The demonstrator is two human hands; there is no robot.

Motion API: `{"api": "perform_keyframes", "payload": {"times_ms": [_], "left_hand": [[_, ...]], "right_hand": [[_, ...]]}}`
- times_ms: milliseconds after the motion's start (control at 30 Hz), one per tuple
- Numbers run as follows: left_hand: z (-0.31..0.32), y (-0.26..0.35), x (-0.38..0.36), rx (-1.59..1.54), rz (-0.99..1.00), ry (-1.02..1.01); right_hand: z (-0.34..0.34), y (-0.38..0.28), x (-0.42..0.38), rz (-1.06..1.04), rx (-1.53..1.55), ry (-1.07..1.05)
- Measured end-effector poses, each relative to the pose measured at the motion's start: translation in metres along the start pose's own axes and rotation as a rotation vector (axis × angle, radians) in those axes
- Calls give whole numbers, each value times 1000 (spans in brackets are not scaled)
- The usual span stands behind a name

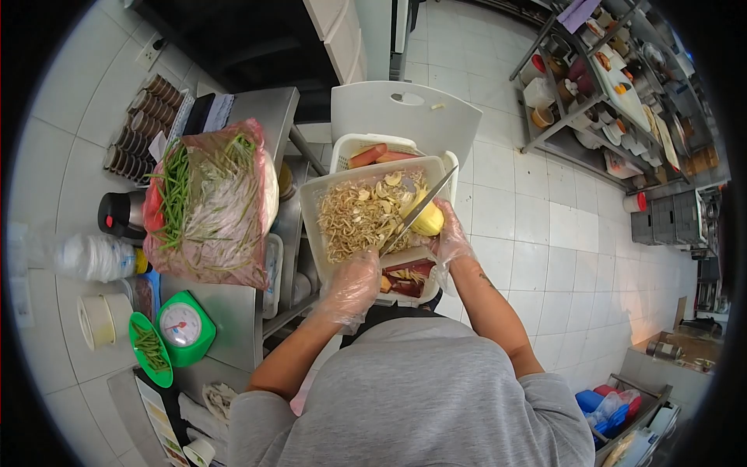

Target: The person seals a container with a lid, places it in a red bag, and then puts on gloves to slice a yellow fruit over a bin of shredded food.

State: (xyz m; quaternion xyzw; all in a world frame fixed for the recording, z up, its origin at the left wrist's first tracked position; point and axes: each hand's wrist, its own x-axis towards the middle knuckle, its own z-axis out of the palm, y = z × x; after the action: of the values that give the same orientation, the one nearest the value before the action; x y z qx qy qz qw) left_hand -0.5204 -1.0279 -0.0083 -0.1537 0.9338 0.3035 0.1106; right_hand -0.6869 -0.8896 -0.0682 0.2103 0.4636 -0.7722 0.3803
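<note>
My left hand point(355, 286), in a clear plastic glove, is closed round the handle end of a long knife point(424, 204). The blade slants up to the right, across a pale yellow peeled banana blossom point(427, 221). My right hand point(451, 236), gloved too, grips the blossom from its right side. Both are over a white plastic tub point(311, 204) holding a heap of brownish-yellow florets and shreds point(359, 214). The tub rests on a white basket point(342, 148), where dark red bracts point(412, 284) show at the near end and reddish pieces point(369, 155) at the far end.
A white chair back point(405, 109) rises behind the tub. To the left, a steel table point(241, 327) bears a pink bag of green beans point(206, 206) and a green scale point(187, 328). A green tray point(152, 350) of cut beans is beside it. Steel shelving point(591, 109) stands far right.
</note>
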Motion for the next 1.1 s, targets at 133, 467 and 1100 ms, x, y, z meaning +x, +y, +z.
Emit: {"api": "perform_keyframes", "payload": {"times_ms": [133,467,1100], "left_hand": [[1,-3,2,-37,34,-37],[9,5,44,-39,-9,-21],[-1,-2,5,-109,45,-5]], "right_hand": [[-4,5,-1,9,11,40],[-5,22,-11,87,-206,28],[-5,-3,-6,-43,-70,82]]}}
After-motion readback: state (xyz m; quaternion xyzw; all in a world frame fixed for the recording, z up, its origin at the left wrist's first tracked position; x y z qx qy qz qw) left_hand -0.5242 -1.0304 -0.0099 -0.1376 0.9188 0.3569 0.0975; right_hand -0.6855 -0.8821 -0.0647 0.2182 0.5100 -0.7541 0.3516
